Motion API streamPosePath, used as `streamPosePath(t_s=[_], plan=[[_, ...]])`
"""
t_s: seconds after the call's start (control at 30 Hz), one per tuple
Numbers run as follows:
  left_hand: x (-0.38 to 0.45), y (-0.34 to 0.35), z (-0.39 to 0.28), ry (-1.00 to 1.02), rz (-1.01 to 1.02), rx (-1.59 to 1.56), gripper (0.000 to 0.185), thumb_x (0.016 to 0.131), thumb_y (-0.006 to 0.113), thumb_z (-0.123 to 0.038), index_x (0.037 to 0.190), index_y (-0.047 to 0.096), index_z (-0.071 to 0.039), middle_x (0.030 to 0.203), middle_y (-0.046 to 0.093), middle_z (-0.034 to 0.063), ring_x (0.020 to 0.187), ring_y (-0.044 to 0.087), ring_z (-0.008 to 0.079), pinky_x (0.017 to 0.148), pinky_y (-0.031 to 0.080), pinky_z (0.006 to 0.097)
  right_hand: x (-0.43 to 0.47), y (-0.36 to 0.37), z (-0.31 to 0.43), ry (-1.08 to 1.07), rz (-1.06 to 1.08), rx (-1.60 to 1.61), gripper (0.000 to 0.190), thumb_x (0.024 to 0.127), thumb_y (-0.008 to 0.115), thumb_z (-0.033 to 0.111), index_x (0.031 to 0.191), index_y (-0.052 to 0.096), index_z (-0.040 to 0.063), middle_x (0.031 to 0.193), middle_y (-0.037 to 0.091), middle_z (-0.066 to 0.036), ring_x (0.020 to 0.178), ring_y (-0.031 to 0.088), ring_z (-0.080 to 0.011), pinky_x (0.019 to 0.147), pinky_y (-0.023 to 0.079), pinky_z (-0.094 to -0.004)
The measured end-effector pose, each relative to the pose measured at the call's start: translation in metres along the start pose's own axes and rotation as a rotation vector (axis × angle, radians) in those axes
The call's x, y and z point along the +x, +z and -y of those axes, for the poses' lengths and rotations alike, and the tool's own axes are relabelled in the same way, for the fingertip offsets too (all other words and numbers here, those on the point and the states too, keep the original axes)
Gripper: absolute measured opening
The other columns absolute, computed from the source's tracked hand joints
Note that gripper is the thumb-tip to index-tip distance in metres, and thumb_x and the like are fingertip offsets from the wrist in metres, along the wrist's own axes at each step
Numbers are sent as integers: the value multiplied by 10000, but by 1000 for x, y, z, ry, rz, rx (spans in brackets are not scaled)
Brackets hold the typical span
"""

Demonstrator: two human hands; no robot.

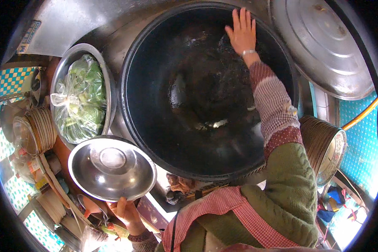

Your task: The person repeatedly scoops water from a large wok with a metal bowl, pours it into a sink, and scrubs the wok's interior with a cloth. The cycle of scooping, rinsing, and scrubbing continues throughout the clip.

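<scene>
A stainless steel basin [132, 176] is tilted beside the wok, its shiny inside facing up. My left hand [126, 212] grips its near rim, thumb over the edge. In front of me sits a large black wok [151, 94], dark and glossy inside, with a little wet sheen at its bottom. My right hand [244, 33] reaches across to the wok's far right side, palm down, fingers extended and thumb apart, holding nothing. Whether it touches the wok wall, I cannot tell.
Left of the wok, a metal basin [108, 85] holds a knotted clear plastic bag of green leafy vegetables [82, 104]. A big metal lid [330, 47] lies at the upper right. Stacked bowls [321, 148] stand at right, stacked plates [42, 130] at left. An orange funnel [91, 206] sits lower left.
</scene>
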State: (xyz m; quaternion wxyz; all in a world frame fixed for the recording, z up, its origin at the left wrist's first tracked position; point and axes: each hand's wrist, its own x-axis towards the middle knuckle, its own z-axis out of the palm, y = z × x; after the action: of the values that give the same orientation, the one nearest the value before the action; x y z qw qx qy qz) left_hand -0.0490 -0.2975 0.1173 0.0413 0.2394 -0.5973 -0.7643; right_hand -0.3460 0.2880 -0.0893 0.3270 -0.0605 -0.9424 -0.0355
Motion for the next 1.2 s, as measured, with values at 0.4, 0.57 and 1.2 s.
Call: streamPosePath(t_s=[0.4,0.57,1.2], plan=[[-4,-61,-11,54,-39,36,416,956,564,-57,1369,520,-47,1349,575,111,1169,576,198,1007,466,316,-42,-49,328,-438,327,966,756,880,693,345,1521,405,67,1601,332,-182,1482,297,-410,1219,242,-538],[-13,-43,-11,79,-69,88,410,942,541,-8,1350,537,-38,1298,597,108,1152,579,186,993,467,300,-181,-151,317,-811,696,1346,722,996,564,386,1612,251,177,1691,166,-106,1551,155,-358,1254,160,-551],[-4,-35,4,53,9,40,563,854,601,31,1406,517,-49,1400,561,131,1282,542,293,1121,413,474,-159,-31,256,-111,503,639,597,1003,577,228,1535,377,44,1636,276,-197,1491,300,-372,1219,269,-449]])
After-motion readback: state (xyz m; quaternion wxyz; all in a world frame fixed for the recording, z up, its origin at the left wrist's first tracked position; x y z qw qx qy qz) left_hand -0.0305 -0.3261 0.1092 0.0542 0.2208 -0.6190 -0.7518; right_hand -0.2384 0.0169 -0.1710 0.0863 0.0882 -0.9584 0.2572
